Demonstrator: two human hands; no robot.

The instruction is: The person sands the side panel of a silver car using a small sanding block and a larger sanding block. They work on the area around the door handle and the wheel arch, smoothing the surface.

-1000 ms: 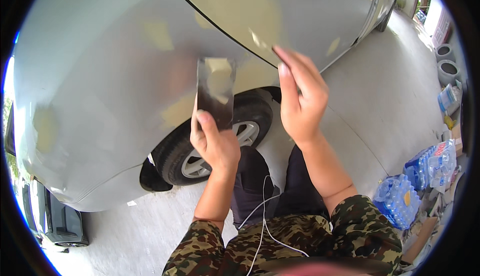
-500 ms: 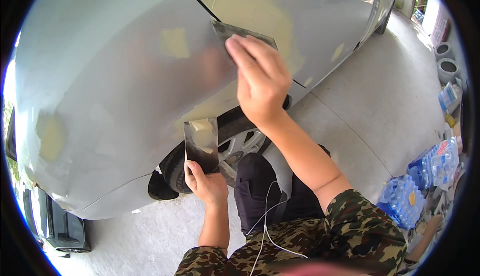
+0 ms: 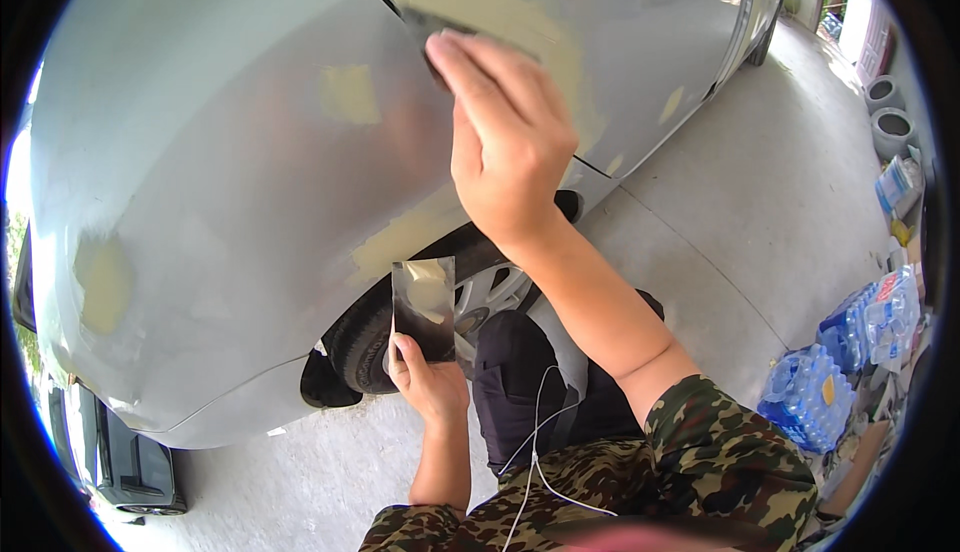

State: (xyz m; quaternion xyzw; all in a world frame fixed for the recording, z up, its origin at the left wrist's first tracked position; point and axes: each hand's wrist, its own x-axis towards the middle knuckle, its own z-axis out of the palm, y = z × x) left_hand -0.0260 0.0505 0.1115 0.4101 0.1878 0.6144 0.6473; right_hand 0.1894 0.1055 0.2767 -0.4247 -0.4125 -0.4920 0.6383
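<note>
My right hand (image 3: 515,157) grips a dark, flat metal filler spreader (image 3: 428,24), partly hidden by the fingers and blurred. The blade lies over the gap between the car's rear door and rear side panel (image 3: 240,177), next to a broad yellowish filler patch (image 3: 556,37) on the door. Whether its edge touches the surface, I cannot tell. Lower down, my left hand (image 3: 432,384) holds a second flat metal spreader (image 3: 425,337) upright in front of the rear wheel (image 3: 362,357). A lump of pale yellow filler (image 3: 428,287) sits on its upper part.
More filler patches show on the grey panel: a small square one (image 3: 350,94), one above the wheel arch (image 3: 405,237) and one at far left (image 3: 104,287). Wrapped water bottles (image 3: 806,397) and grey pots (image 3: 892,132) line the right side. A dark car (image 3: 125,452) stands at lower left.
My right hand and its spreader have moved up and left across the panel. My left hand has shifted slightly down and right with its filler-loaded spreader.
</note>
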